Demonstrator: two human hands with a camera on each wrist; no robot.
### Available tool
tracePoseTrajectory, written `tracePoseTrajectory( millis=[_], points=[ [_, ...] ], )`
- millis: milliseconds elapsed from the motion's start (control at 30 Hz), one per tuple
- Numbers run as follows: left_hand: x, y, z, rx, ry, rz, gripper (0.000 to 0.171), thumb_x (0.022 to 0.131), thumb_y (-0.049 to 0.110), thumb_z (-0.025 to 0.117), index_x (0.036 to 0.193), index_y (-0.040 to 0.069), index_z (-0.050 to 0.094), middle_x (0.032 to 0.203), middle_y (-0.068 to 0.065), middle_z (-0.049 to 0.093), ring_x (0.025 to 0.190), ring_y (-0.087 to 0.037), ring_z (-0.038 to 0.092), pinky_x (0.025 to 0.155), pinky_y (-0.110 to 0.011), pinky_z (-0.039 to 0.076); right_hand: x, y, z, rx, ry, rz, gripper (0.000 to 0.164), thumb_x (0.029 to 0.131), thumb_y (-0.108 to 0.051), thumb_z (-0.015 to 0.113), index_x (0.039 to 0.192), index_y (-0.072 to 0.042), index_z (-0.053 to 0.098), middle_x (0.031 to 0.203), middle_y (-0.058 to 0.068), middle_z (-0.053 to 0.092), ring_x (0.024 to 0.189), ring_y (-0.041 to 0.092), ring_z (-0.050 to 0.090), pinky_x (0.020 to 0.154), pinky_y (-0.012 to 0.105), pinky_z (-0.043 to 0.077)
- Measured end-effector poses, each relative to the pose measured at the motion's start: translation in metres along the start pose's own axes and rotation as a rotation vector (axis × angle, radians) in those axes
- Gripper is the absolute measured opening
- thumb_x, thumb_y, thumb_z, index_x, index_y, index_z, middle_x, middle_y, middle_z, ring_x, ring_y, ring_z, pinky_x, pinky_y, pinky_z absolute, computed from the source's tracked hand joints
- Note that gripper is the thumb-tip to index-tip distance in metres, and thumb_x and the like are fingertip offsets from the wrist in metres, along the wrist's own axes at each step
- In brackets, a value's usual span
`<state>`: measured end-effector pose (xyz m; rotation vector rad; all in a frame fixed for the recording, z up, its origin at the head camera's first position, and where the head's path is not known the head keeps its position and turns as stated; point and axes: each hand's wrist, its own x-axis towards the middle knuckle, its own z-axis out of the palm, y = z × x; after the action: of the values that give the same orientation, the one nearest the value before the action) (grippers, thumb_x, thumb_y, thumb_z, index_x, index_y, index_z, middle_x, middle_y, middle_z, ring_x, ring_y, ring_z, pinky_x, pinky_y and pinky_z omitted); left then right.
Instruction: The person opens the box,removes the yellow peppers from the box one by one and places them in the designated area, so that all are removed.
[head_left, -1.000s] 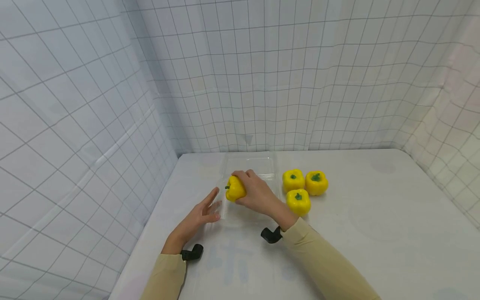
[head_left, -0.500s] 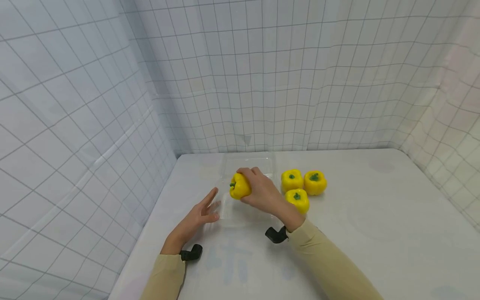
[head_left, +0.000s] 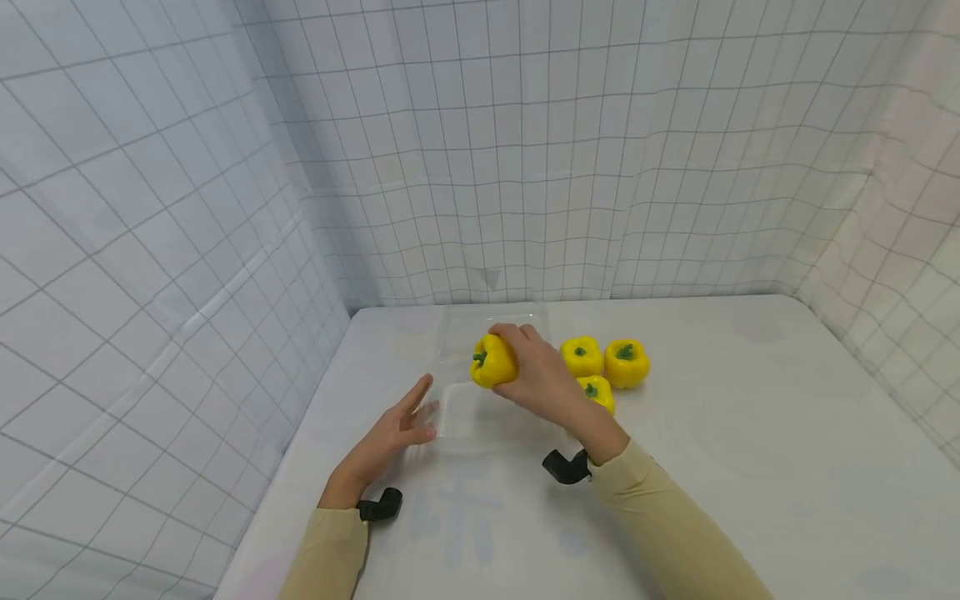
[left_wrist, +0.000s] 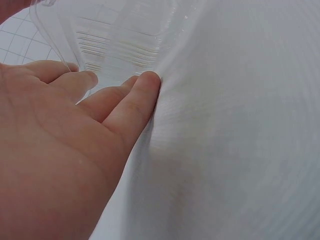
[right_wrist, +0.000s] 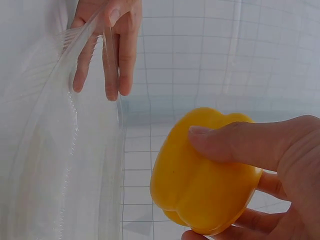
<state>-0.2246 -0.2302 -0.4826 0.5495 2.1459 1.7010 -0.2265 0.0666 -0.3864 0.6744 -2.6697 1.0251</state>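
Observation:
My right hand (head_left: pixel 543 379) holds a yellow bell pepper (head_left: pixel 493 362) above a clear plastic box (head_left: pixel 472 417), its green stem pointing left. In the right wrist view the thumb lies across the pepper (right_wrist: pixel 200 175), with fingers curled on the far side. My left hand (head_left: pixel 386 437) is at the box's left side, fingers extended. In the left wrist view, fingertips (left_wrist: pixel 147 82) reach along the clear plastic wall, low by the white table. Through the plastic, the right wrist view shows the straight fingers of the left hand (right_wrist: pixel 122 45).
The box's clear lid (head_left: pixel 457 329) lies folded open towards the back. Right of the box stand more yellow bell peppers: one at the back (head_left: pixel 581 357), one farther right (head_left: pixel 627 363), and a nearer one (head_left: pixel 598 393) partly behind the right wrist. Gridded white curtains (head_left: pixel 525 167) surround the table (head_left: pixel 720 467).
My right hand has moved right and slightly back, carrying the bell pepper from the box's left part towards its middle. The left hand stays at the box's side.

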Motion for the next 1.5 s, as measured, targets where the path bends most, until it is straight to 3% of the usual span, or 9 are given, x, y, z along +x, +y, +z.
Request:
tracePoseTrajectory(
  millis=[367,600,833,1133,1267,1500],
  points=[
    [0.0,-0.001,-0.001,-0.02,-0.015,0.042,0.087,0.099,0.009,0.06,0.164,0.02,0.004,0.168,0.005,0.002,0.152,-0.032,0.013,0.119,-0.055,0.018,-0.006,0.003,-0.019,0.002,0.038,0.028,0.077,0.078,-0.014,0.088,0.142,-0.021,0.046,0.129,0.005,0.053,0.109,0.024,0.058,0.098,0.043,0.051],
    [-0.001,-0.003,-0.002,-0.029,-0.029,0.065,0.087,0.099,0.007,0.06,0.164,0.022,0.004,0.169,0.002,-0.001,0.152,-0.033,0.011,0.118,-0.058,0.017,-0.012,0.011,-0.03,-0.003,0.075,0.046,0.079,0.077,-0.017,0.089,0.143,-0.023,0.045,0.128,0.001,0.053,0.108,0.024,0.058,0.097,0.044,0.051],
    [-0.002,0.0,-0.001,-0.046,-0.027,0.058,0.084,0.099,0.007,0.059,0.162,0.032,0.008,0.169,0.001,-0.001,0.152,-0.032,0.012,0.119,-0.056,0.018,-0.017,0.02,-0.038,-0.008,0.097,0.052,0.08,0.078,-0.017,0.088,0.145,-0.023,0.045,0.132,0.001,0.054,0.113,0.025,0.057,0.099,0.047,0.048],
    [-0.003,0.002,0.0,-0.045,-0.023,0.044,0.085,0.1,0.006,0.059,0.163,0.029,0.007,0.168,0.008,0.002,0.152,-0.03,0.013,0.119,-0.053,0.02,-0.026,0.032,-0.052,0.002,0.102,0.077,0.079,0.079,-0.016,0.088,0.146,-0.019,0.045,0.136,0.002,0.056,0.119,0.025,0.055,0.103,0.047,0.046],
    [-0.003,0.0,0.0,-0.045,-0.023,0.043,0.085,0.1,0.006,0.059,0.163,0.027,0.006,0.168,0.009,0.002,0.152,-0.031,0.013,0.118,-0.053,0.021,-0.03,0.038,-0.059,-0.002,0.108,0.102,0.079,0.079,-0.017,0.088,0.146,-0.02,0.045,0.137,0.003,0.056,0.12,0.027,0.054,0.103,0.052,0.043],
    [-0.001,0.0,-0.001,-0.035,-0.018,0.036,0.085,0.1,0.007,0.059,0.162,0.033,0.008,0.168,0.01,0.003,0.152,-0.03,0.014,0.119,-0.052,0.021,-0.038,0.047,-0.068,0.034,0.137,0.127,0.078,0.08,-0.018,0.087,0.146,-0.021,0.046,0.138,0.004,0.056,0.121,0.029,0.054,0.101,0.057,0.046]
  ],
)
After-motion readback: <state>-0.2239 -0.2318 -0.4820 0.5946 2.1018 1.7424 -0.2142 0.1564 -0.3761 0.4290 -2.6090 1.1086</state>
